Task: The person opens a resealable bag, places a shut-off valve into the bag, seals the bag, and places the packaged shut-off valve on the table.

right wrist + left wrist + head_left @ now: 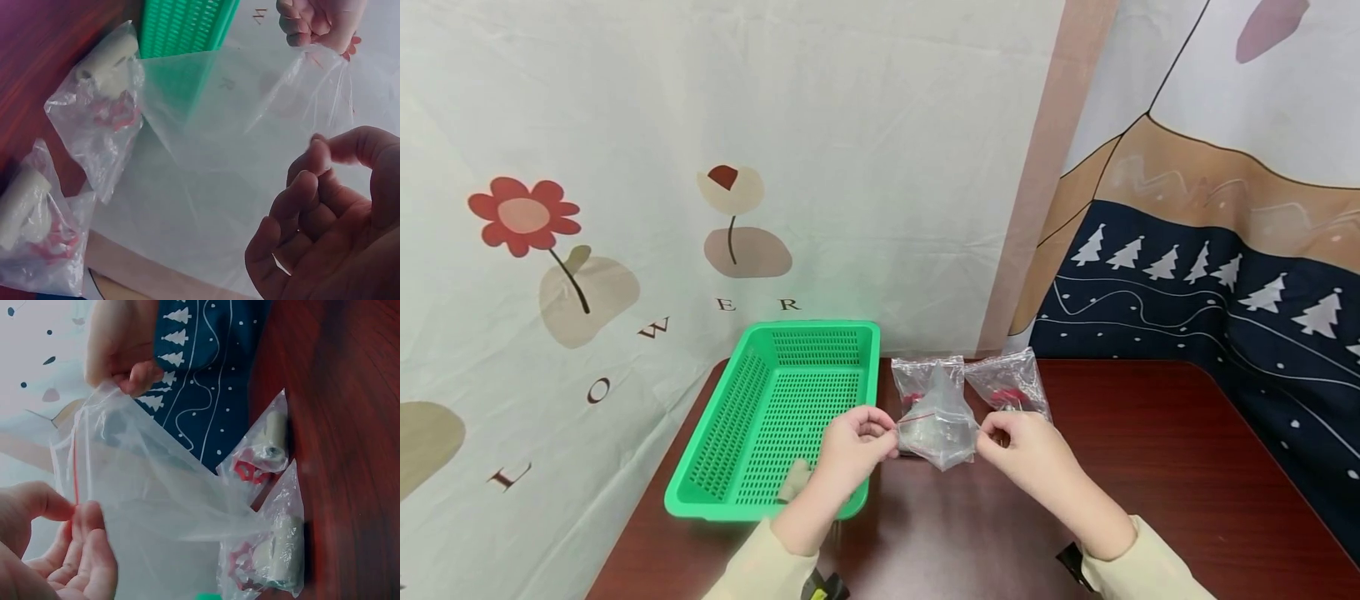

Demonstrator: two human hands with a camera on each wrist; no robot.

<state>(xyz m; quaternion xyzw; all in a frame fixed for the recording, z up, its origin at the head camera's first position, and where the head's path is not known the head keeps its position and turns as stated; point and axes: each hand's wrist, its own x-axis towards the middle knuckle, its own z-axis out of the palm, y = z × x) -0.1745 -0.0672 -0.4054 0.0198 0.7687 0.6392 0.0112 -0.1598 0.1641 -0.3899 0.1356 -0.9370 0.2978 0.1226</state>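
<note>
Between both hands hangs a clear zip bag (pixel 940 429) with a red line along its mouth, and no contents show in it. My left hand (pixel 857 442) pinches one side of the mouth by the red line, thumb against fingertips. My right hand (pixel 1026 446) pinches the opposite side between thumb and forefinger, its other fingers curled. Behind it on the table lie two filled clear bags, a left one (pixel 103 119) and a right one (pixel 253 450). Each contains a cream tubular fitting (pixel 286 550) and a red wheel-like piece (pixel 249 470).
Left of the hands stands a green perforated basket (pixel 871 367), with a cream piece (pixel 795 479) at its near end. The dark red wooden table (pixel 1150 467) extends to the right. A printed cloth (pixel 887 167) hangs behind the table.
</note>
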